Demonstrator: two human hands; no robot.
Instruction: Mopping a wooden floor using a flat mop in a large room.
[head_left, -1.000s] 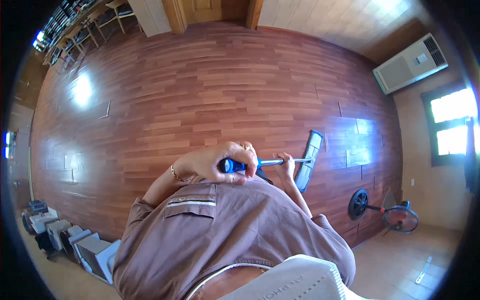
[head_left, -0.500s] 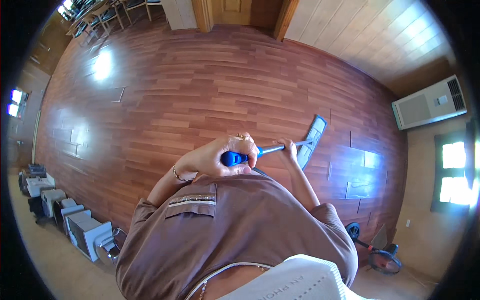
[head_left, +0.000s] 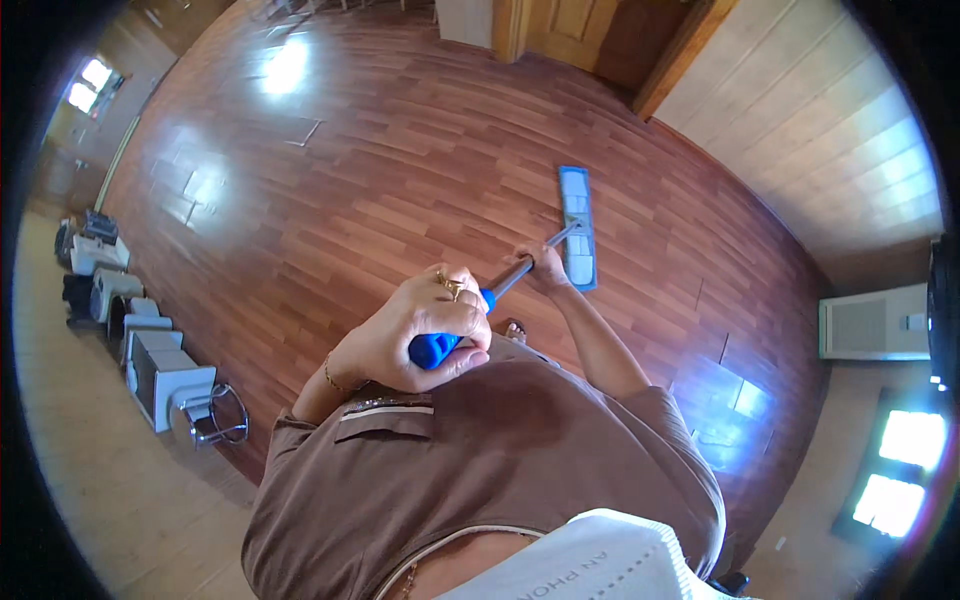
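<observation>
A flat mop (head_left: 579, 262) with a long pale-blue head lies flat on the brown wood-look floor (head_left: 430, 150), ahead and a little right of me. Its metal pole slants back toward my body and ends in a blue grip (head_left: 433, 350). My left hand (head_left: 430, 318), with a ring and a bracelet, is wrapped round that blue grip in front of my chest. Farther down the pole, closer to the mop head, my right hand (head_left: 540, 268) is closed round the shaft with the arm stretched out.
Along the left wall stand several white boxy appliances (head_left: 165, 370) and a chrome-framed stool (head_left: 222, 415). A wooden door (head_left: 570, 35) is at the far side. To the right, a white air conditioner (head_left: 875, 325) stands by the wall near a bright window (head_left: 905, 440).
The mop head has swung left and farther forward, turning from slanted to nearly straight ahead. Both hands still grip the pole; my view has turned, and a foot now shows below.
</observation>
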